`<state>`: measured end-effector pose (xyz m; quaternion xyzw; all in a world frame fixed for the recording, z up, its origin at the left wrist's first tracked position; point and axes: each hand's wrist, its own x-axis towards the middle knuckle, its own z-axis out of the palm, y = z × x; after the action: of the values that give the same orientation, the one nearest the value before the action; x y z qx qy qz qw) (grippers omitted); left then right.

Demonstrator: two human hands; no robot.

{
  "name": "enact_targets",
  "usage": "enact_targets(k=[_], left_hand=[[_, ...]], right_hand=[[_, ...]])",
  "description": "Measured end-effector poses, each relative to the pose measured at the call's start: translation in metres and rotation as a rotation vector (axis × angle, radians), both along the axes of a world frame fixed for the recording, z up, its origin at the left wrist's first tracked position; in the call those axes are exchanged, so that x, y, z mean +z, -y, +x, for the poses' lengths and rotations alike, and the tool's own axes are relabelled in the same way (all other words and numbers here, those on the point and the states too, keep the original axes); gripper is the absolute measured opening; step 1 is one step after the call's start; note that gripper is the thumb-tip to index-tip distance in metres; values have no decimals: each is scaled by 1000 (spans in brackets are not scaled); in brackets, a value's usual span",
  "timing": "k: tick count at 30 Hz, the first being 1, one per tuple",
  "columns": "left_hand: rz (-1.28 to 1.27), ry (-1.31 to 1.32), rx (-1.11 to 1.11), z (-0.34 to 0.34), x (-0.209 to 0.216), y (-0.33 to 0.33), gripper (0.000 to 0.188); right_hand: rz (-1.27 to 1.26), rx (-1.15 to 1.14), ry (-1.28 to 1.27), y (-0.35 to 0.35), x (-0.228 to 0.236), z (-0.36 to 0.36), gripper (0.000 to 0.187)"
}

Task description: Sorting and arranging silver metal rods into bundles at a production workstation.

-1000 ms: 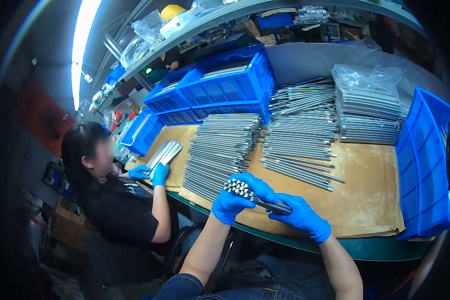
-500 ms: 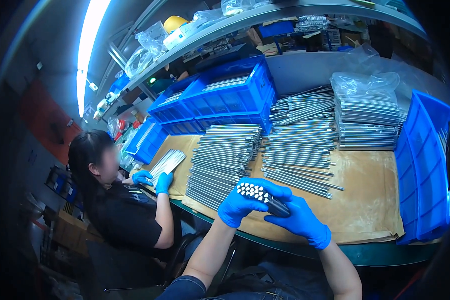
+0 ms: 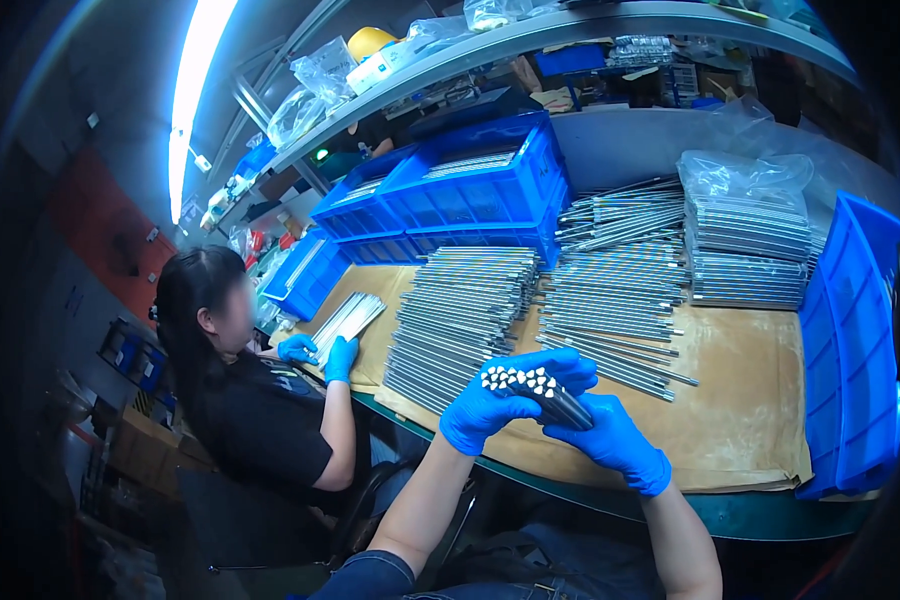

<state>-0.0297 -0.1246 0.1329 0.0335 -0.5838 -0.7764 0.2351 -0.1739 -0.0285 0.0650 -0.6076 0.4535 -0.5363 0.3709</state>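
Between my two blue-gloved hands is a bundle of dark metal rods (image 3: 564, 408), its pale ends turned toward me. My left hand (image 3: 482, 408) wraps round the bundle near those ends. Farther along, my right hand (image 3: 615, 440) is closed round its lower side. Just beyond my hands, a broad stack of metal rods (image 3: 460, 320) lies on brown paper (image 3: 730, 400). To its right is a second, looser spread of rods (image 3: 615, 305), a few lying askew at its near edge.
A co-worker (image 3: 270, 400) at the left holds pale rods (image 3: 348, 318) in blue gloves. Blue crates (image 3: 470, 200) stand at the back, and a tall blue bin (image 3: 850, 340) at the right. Plastic-covered rods (image 3: 750, 240) are piled beside it. A shelf edge (image 3: 570, 18) runs overhead.
The view has shifted slightly, so the scene sits a little farther right. The rod ends in my left hand have spread and tilted somewhat. Both hands keep their hold.
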Motion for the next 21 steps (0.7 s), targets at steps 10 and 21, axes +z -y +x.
enact_targets(k=[10, 21], left_hand=[[-101, 85, 210, 0, 2, -16, 48], [-43, 67, 165, 16, -2, -15, 53]], right_hand=[[65, -58, 45, -3, 4, -1, 28], [18, -90, -44, -8, 8, 8, 25]])
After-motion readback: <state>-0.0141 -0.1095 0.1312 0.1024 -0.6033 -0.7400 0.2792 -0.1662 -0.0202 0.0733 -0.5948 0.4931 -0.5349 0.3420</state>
